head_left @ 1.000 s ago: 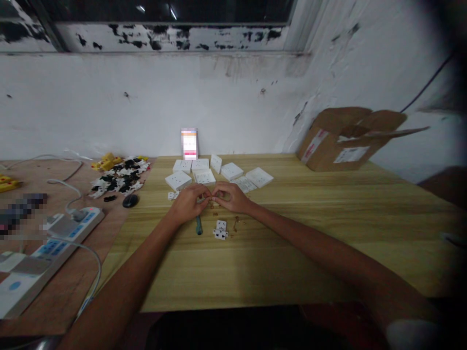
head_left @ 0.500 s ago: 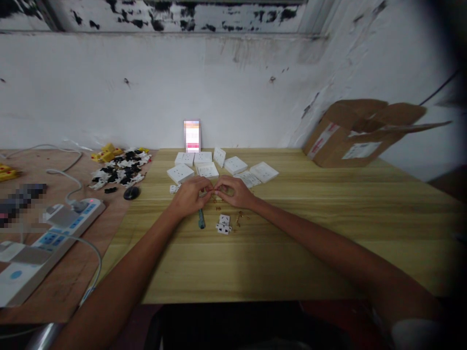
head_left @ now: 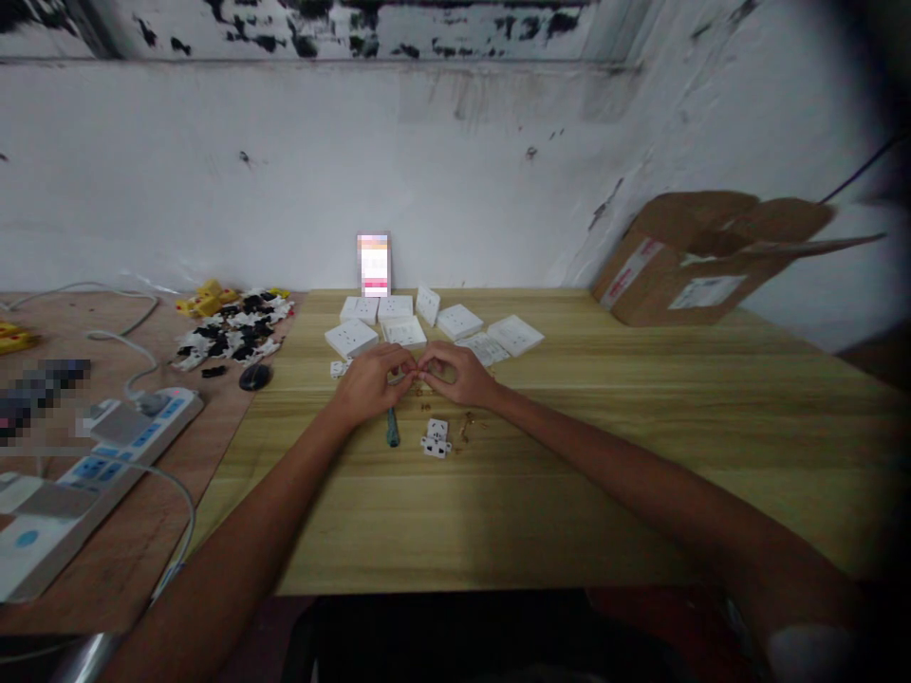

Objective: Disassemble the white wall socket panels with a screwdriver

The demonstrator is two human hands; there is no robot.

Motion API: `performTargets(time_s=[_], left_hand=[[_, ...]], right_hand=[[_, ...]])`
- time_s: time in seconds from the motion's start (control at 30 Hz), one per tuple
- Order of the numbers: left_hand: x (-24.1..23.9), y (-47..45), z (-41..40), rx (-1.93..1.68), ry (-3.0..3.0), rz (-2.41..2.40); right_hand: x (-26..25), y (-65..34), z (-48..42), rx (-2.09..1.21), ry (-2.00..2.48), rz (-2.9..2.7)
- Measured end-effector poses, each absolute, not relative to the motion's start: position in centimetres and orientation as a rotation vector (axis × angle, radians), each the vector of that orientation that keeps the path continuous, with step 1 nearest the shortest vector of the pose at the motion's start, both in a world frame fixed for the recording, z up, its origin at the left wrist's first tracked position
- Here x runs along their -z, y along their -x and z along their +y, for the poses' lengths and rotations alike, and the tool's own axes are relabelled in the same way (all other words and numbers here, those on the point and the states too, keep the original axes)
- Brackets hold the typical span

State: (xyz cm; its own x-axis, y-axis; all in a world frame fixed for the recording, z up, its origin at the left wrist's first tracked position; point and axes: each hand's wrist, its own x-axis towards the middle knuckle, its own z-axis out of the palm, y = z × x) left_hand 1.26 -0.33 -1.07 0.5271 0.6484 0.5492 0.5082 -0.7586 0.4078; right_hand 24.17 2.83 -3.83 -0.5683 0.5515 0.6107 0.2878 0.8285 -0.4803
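My left hand (head_left: 377,381) and my right hand (head_left: 456,375) meet fingertip to fingertip above the wooden table. Both are closed in a pinch, and whatever sits between the fingertips is too small to make out. Below my left hand lies a teal-handled tool (head_left: 393,429), its upper end hidden by the hand. A white socket insert (head_left: 436,438) with dark slots rests nearer to me. Small brass-coloured metal pieces (head_left: 466,427) are scattered to its right, with a few more (head_left: 425,407) just under my hands. Another small white part (head_left: 340,368) shows left of my left hand.
Several white socket plates (head_left: 459,322) lie behind my hands. A lit phone (head_left: 374,266) leans on the wall. At left are a power strip (head_left: 106,474), a mouse (head_left: 254,377) and a pile of black and white parts (head_left: 238,327). A cardboard box (head_left: 669,266) stands at back right.
Both hands stay pinched together in nearly the same place. The whole view has shifted very slightly; nothing on the table has visibly moved.
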Motion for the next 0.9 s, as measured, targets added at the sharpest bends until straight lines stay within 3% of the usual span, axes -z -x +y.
performTargets(time_s=[0.9], left_hand=[[1.58, -1.17, -0.04, -1.045, -2.545, 1.049]], right_hand=[[3.63, -24.06, 2.8, -0.402, 0.608, -2.178]])
